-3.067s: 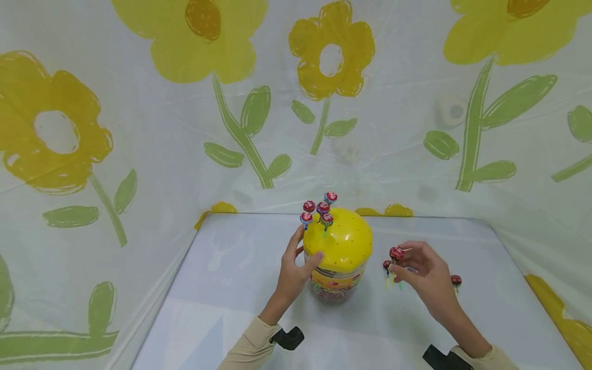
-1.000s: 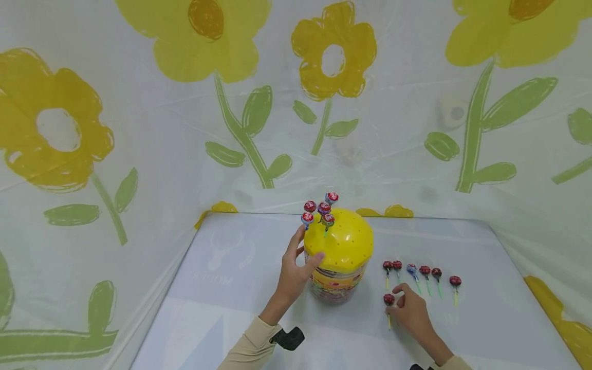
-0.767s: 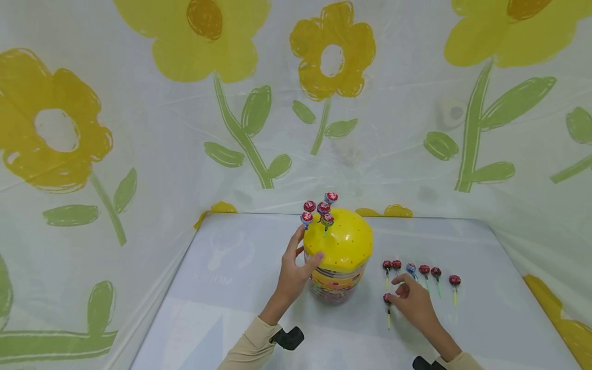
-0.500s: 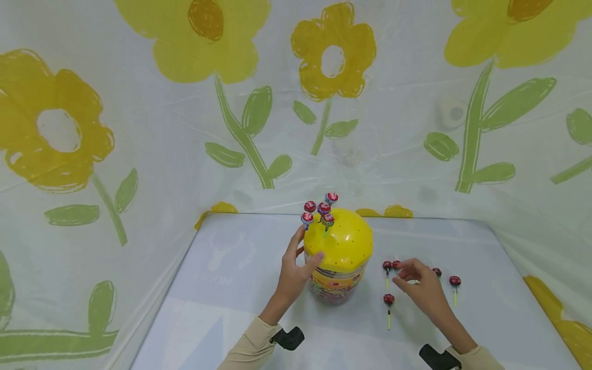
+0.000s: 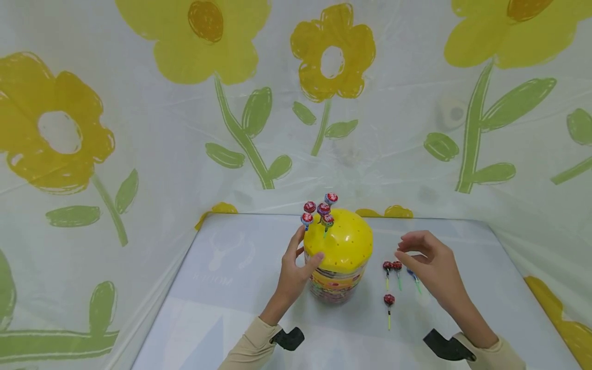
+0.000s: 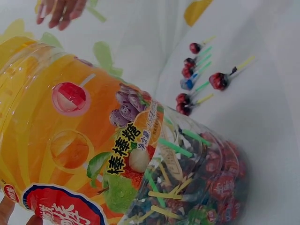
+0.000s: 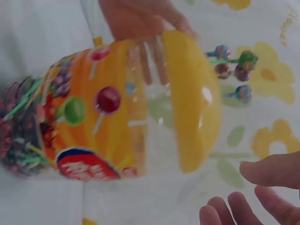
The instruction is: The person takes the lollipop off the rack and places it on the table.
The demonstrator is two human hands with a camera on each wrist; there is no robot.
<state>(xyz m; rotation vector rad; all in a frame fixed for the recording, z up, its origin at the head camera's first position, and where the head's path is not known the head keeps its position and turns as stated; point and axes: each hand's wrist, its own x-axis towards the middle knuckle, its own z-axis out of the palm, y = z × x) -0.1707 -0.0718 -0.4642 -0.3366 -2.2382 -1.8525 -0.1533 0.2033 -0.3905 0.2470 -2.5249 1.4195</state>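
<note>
A clear lollipop jar point(image 5: 335, 282) with a yellow lid point(image 5: 349, 241) stands on the table. Small holes dot the lid, and several lollipops point(image 5: 323, 208) stand upright in its left part. My left hand point(image 5: 292, 272) grips the jar's upper left side, thumb on the lid's front edge. Raised to the right of the jar, my right hand point(image 5: 435, 264) holds nothing; its thumb point(image 7: 267, 171) and fingers are apart and loosely bent. Below it lies a row of lollipops point(image 5: 396, 265), partly hidden by the hand. One lollipop point(image 5: 389, 299) lies alone in front of the row.
The white table point(image 5: 222, 308) ends at a back edge against a curtain point(image 5: 379, 139) printed with yellow flowers. Inside the jar, more lollipops point(image 6: 220, 183) fill the bottom. A black wrist camera point(image 5: 446, 345) sits on the right sleeve, another point(image 5: 288, 339) on the left.
My right hand has laid the lollipop it held in front of the row and let go, then risen up and to the right. The left hand and jar have stayed put.
</note>
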